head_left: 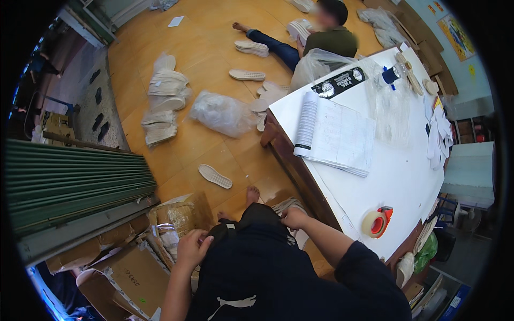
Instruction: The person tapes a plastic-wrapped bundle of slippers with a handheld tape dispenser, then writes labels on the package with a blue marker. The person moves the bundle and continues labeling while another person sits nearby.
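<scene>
My left hand [193, 248] is at the left side of my dark shorts [256, 215], its fingers curled against the cloth. On the other side, my right hand [294, 218] pinches the shorts near the hip, with its fingertips partly hidden. A single cream shoe sole [215, 176] lies on the floor ahead of my feet. To the right of my right arm, a tape dispenser [377, 222] with a clear roll and orange-red frame rests on the white table [342, 200].
An open paper pad [342, 136] and a dark blue spool [391, 75] are on the table. Stacked soles [168, 88] and a plastic bag [222, 113] lie on the floor. Another person [329, 40] sits beyond, holding soles. Cardboard boxes [134, 278] stand at my left.
</scene>
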Tool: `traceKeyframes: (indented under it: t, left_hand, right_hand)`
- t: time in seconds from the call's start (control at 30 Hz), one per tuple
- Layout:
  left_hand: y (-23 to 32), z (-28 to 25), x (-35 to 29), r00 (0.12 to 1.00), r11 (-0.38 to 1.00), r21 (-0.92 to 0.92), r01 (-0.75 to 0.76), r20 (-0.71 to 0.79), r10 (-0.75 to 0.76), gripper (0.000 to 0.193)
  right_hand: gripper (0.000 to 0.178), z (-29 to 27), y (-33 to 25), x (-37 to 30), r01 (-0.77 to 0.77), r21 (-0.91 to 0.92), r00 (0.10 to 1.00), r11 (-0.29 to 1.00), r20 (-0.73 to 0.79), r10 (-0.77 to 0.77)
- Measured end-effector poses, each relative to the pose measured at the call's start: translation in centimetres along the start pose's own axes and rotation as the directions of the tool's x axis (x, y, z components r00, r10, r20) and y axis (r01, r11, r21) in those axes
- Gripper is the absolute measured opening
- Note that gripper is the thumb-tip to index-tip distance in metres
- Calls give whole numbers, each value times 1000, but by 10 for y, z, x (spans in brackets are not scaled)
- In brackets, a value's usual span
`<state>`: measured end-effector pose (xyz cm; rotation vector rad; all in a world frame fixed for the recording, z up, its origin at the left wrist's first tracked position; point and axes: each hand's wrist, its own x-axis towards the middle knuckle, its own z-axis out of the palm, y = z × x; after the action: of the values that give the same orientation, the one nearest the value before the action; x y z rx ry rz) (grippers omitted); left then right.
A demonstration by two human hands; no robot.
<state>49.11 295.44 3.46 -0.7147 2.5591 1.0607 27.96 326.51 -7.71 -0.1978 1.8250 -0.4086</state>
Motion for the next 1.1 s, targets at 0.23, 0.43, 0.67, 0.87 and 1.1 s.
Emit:
traceKeyframes:
  t: [0.23, 0.43, 0.67, 0.87, 1.1]
  left_hand:
    - [-104, -3, 35, 921, 948, 58, 313, 224, -318, 33]
    - [-216, -26, 23, 840, 841, 49, 539, 43, -541, 30]
    - [-179, -15, 31, 867, 879, -113, 463, -149, -476, 37]
    - [-162, 45, 11, 927, 926, -75, 369, -49, -373, 50]
    - [-186, 71, -62, 807, 804, -144, 577, -47, -588, 43]
  right_hand:
    - [26, 26, 28, 14, -39, 273, 992, 961, -103, 70]
    - [35, 26, 55, -3, 46, 620, 998, 783, 12, -69]
    - [27, 15, 68, 78, 608, -60, 789, 791, -60, -611]
    - [32, -62, -37, 50, 457, -444, 852, 771, -28, -522]
    - [30, -214, -251, -112, 789, -540, 151, 292, -289, -945]
